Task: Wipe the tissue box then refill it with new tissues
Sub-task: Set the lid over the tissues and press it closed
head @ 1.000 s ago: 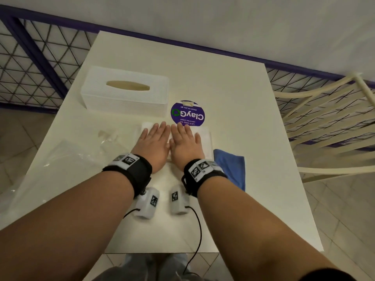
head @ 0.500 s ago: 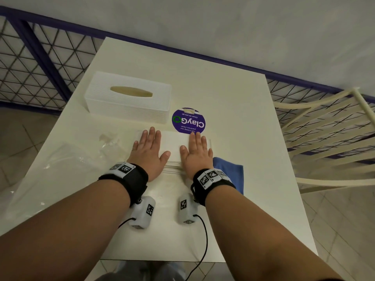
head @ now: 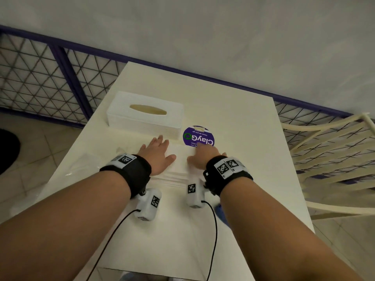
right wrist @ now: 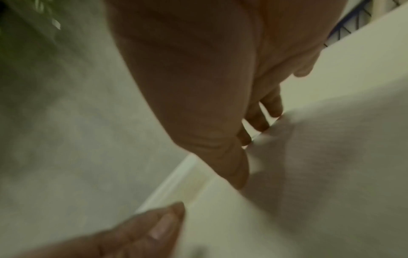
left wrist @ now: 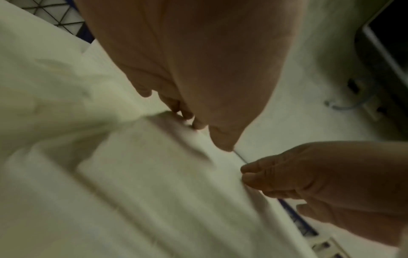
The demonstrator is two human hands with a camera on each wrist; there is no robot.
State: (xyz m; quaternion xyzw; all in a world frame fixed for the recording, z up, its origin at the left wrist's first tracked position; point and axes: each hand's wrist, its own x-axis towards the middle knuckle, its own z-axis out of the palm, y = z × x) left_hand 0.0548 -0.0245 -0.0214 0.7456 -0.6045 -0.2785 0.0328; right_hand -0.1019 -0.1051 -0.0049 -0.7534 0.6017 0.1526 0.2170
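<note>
The white tissue box with an oval slot stands at the far left of the table. A flat stack of new tissues lies in front of it. My left hand lies flat on the stack's left part, fingers straight and reaching its far edge, thumb spread. My right hand is on the right part, knuckles raised. In the left wrist view the right hand curls its fingers onto the edge of the stack. In the right wrist view its fingertips touch the stack.
A round purple sticker lies just beyond my right hand. A blue cloth peeks from under my right forearm. Clear plastic wrap lies at the table's left edge. A cream chair stands at the right, a mesh railing behind.
Both hands have slid forward along the tissue stack toward its far edge. The right hand's fingers went from flat to curled. The view has tilted up.
</note>
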